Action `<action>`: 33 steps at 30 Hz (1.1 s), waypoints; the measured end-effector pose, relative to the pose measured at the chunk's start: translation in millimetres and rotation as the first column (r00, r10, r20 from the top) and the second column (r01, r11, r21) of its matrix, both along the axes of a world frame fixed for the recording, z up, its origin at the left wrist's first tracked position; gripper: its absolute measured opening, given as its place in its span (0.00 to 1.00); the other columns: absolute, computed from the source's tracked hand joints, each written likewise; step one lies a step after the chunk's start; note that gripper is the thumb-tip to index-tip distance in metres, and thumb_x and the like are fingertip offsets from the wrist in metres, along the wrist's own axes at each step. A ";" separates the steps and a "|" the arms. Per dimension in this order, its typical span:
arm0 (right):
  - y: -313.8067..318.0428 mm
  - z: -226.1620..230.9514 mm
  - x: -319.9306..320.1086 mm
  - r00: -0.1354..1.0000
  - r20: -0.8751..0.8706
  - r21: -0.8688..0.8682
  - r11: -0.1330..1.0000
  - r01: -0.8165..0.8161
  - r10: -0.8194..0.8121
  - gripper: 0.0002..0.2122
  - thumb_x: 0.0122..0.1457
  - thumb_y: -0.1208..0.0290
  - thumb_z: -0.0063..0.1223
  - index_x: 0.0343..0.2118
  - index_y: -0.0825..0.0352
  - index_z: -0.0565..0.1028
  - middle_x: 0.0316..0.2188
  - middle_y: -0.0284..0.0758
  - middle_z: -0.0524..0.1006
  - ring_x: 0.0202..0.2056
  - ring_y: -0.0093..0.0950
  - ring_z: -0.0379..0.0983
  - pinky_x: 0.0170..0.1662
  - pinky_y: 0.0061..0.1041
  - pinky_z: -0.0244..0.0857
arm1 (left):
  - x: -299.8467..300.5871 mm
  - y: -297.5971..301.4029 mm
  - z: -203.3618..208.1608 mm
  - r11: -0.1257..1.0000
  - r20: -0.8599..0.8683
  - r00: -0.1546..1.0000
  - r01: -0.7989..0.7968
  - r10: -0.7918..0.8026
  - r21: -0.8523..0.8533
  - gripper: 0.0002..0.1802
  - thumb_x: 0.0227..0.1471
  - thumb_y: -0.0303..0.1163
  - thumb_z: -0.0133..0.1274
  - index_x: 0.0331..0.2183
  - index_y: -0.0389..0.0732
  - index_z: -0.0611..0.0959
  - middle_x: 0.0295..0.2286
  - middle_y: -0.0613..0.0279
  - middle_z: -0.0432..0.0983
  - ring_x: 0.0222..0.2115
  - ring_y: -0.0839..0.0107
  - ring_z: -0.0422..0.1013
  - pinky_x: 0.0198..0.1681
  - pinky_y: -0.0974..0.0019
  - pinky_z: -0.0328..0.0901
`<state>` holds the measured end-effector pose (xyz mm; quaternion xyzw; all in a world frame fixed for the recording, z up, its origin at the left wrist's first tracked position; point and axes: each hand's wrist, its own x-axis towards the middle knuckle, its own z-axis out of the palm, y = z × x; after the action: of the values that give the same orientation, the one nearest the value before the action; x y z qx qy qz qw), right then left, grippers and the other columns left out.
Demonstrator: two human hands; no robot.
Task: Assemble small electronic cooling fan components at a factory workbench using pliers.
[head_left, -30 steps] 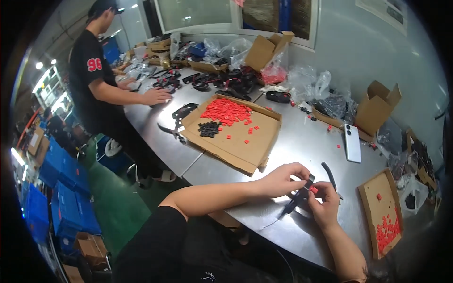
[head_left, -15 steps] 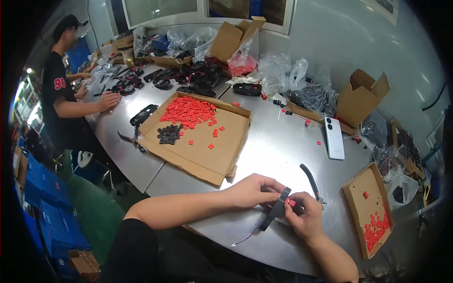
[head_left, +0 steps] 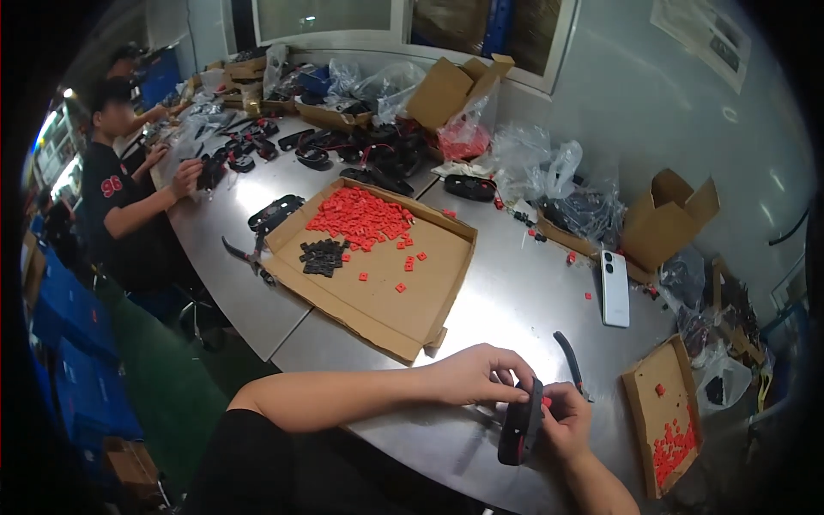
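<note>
My left hand [head_left: 481, 376] grips the upper end of an elongated black plastic housing [head_left: 517, 433], its thumb and fingers closed on the top. The housing stands tilted nearly upright, a broad face showing. On its right, my right hand [head_left: 566, 422] pinches a small red plastic piece [head_left: 547, 402] against the housing's side. The fingertips partly cover this piece, and I cannot tell whether it is seated. Just beyond the right hand lies a hand tool with a dark curved handle [head_left: 565, 354], probably pliers, its jaws partly hidden.
A shallow cardboard tray [head_left: 395, 330] holds many red pieces [head_left: 356, 215] and black pieces [head_left: 324, 257]. A smaller tray [head_left: 639, 390] with red pieces lies at right, near a white phone [head_left: 614, 287]. Bags and boxes line the wall. A co-worker [head_left: 120, 197] works at far left.
The black housing has turned in my hands, so its broad face shows and its wire is no longer visible. My view has shifted. The co-worker's hand has lifted off the table.
</note>
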<state>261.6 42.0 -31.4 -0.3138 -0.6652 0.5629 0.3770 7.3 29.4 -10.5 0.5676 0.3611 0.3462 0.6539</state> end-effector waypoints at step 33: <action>-3.5 6.8 -8.9 0.985 -0.112 -0.485 0.857 -0.172 0.134 0.17 0.71 0.64 0.50 0.55 0.72 0.73 0.45 0.34 0.79 0.45 0.20 0.75 0.47 0.20 0.70 | 34.9 -30.7 15.7 0.596 -0.315 0.836 -0.017 0.449 0.803 0.20 0.48 0.42 0.69 0.37 0.40 0.81 0.44 0.55 0.75 0.45 0.57 0.72 0.49 0.59 0.69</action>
<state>252.6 38.5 -24.5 -0.3247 -0.5080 0.7532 0.2630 42.2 -1.3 5.2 0.8047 0.4028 0.3975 0.1794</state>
